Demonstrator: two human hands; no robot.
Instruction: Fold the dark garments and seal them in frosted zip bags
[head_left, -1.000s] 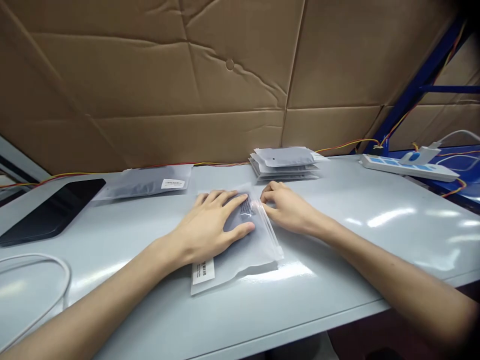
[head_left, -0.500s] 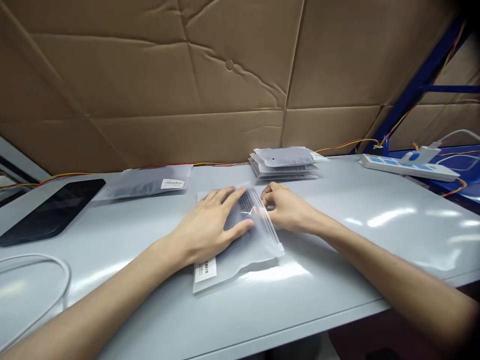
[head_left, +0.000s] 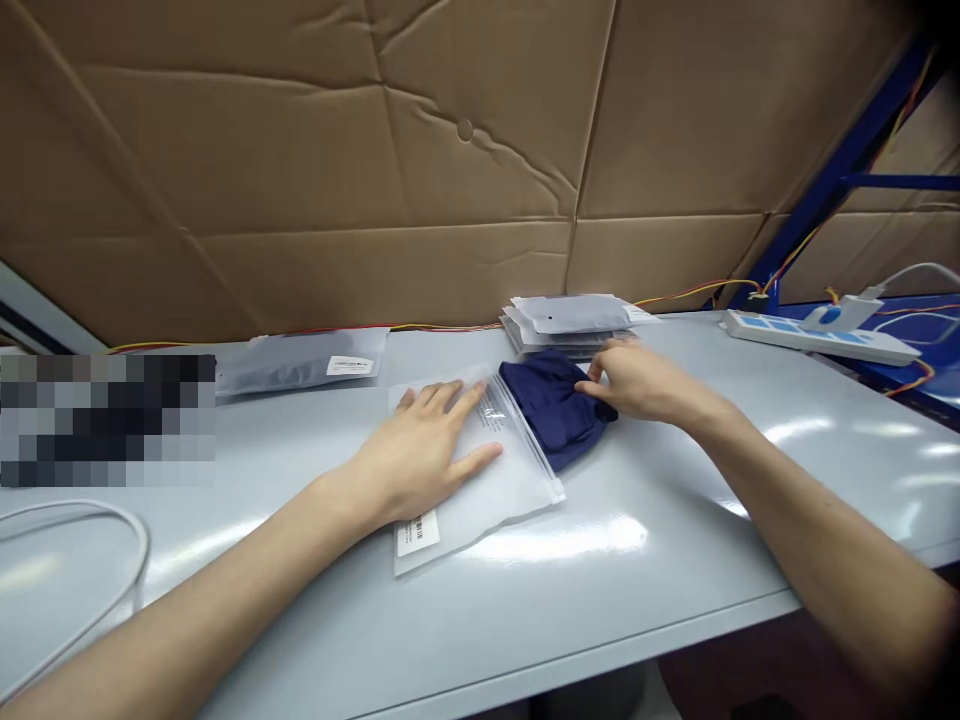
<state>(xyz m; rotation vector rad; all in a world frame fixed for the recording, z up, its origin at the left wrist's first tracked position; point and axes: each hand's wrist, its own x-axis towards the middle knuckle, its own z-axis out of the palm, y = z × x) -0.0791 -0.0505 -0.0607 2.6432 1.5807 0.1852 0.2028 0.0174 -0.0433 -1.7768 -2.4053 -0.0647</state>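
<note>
My left hand (head_left: 416, 450) lies flat with spread fingers on a frosted zip bag (head_left: 495, 490), pressing it to the table. A white barcode label (head_left: 418, 533) sits at the bag's near left corner, and small print shows through near my fingertips. Out of the bag's mouth, on its right side, comes a folded dark navy cloth (head_left: 559, 405); its kind I cannot tell. My right hand (head_left: 634, 378) pinches the far right edge of this cloth between thumb and fingers. Part of the cloth may still be inside the bag's opening.
Behind, a stack of filled frosted bags (head_left: 574, 315) stands against the cardboard wall (head_left: 450, 180). Another labelled bag (head_left: 300, 362) lies at the back left. A white power strip (head_left: 817, 338) is at the right, a white cable (head_left: 139, 540) at the left. A blurred-out patch covers the far left.
My right hand has moved right and away from the bag's mouth, drawing the navy cloth out. The bag now looks flatter and paler. My left hand has stayed on it.
</note>
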